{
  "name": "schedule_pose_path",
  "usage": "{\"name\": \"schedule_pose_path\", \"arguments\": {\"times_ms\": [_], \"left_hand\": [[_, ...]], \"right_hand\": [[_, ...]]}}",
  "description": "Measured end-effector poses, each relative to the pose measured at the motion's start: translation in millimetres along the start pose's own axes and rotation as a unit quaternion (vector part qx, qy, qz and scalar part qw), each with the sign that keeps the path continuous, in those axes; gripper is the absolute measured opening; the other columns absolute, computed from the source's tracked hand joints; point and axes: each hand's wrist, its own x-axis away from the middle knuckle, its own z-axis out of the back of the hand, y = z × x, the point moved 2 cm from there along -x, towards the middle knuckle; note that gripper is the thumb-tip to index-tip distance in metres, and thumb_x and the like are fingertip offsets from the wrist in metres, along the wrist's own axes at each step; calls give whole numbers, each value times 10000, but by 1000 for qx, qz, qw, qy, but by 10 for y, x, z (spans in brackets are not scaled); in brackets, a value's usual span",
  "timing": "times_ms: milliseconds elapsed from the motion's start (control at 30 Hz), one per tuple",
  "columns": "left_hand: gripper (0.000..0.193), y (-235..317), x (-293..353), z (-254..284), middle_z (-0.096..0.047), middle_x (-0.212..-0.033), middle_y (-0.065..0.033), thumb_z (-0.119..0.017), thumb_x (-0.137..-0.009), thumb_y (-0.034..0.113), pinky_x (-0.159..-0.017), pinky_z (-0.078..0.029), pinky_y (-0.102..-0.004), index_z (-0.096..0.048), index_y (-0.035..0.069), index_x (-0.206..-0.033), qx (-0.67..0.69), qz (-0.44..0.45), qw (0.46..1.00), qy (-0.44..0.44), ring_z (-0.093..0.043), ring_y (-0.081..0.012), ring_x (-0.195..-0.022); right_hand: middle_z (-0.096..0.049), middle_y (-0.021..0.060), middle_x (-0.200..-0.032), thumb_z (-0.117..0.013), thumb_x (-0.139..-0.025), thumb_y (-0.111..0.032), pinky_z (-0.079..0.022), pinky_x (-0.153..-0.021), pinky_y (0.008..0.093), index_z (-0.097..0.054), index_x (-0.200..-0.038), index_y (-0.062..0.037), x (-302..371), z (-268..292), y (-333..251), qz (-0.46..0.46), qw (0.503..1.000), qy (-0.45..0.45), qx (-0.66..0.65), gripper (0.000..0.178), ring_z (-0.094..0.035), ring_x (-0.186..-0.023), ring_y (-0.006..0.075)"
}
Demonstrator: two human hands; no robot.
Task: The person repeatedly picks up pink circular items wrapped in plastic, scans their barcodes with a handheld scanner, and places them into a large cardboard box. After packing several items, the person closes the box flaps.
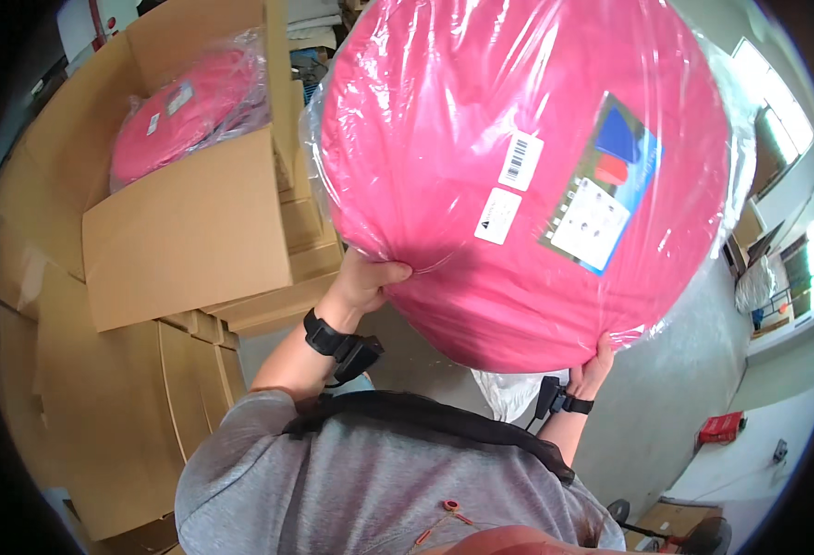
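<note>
A large round pink folded pack, perhaps a pop-up tent, [425, 194] in clear plastic wrap is held up in front of me. My left hand [368, 280] grips its lower left edge, thumb over the front and fingers hidden behind. At the lower right edge my right hand [595, 366] holds it too, most of its fingers out of sight. Two white labels, one a barcode sticker [521, 161], and a printed picture card [603, 185] show under the plastic. Black straps with small devices circle both my wrists.
On the left stands an open cardboard box [185, 231], its flap folded outward, with another wrapped pink round pack [185, 106] inside. More cartons [102, 398] are stacked below it. Grey floor [675, 370] stretches to the right, where a red object [721, 427] sits by the wall.
</note>
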Motion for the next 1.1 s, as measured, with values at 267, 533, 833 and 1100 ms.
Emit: {"name": "schedule_pose_path", "arguments": {"times_ms": [267, 533, 833, 1100], "left_hand": [[666, 627, 512, -539, -503, -1125, -93, -619, -598, -49, -893, -405, -338, -372, 16, -1213, -83, -79, 991, 67, -493, -223, -1038], [599, 803, 1037, -807, -503, -1119, -102, -592, -629, -51, -895, -406, -337, -382, -5, -1188, -120, -129, 975, 133, -504, -227, -1017], [513, 984, 1499, -776, -500, -1116, -153, -488, -669, -53, -900, -415, -406, -388, -29, -1172, -14, -280, 954, 104, -505, -281, -1020], [475, 1398, 1314, 79, -500, -1121, -172, -501, -694, 60, -944, -370, -433, -391, -48, -1143, -12, -285, 944, 165, -480, -314, -1049]], "right_hand": [[-449, 123, -1212, -574, -810, -185, -381, -921, 421, -346, -1242, -31, -120, -366, 35, -53, 995, -81, -10, 513, -468, -1073, 271], [-497, 143, -1153, -546, -811, -272, -403, -883, 443, -382, -1199, -16, -190, -798, -151, -104, 975, -184, -76, 493, -485, -1052, 291], [-556, 159, -1043, -491, -779, -163, -419, -868, 382, -469, -1090, 38, -46, -1678, -284, -77, 940, -304, -134, 371, -544, -963, 260], [-585, 113, -847, -505, -741, -15, -462, -787, 348, -548, -802, 9, -417, -2643, 398, -124, 931, -318, -128, 79, -574, -798, 223]]}}
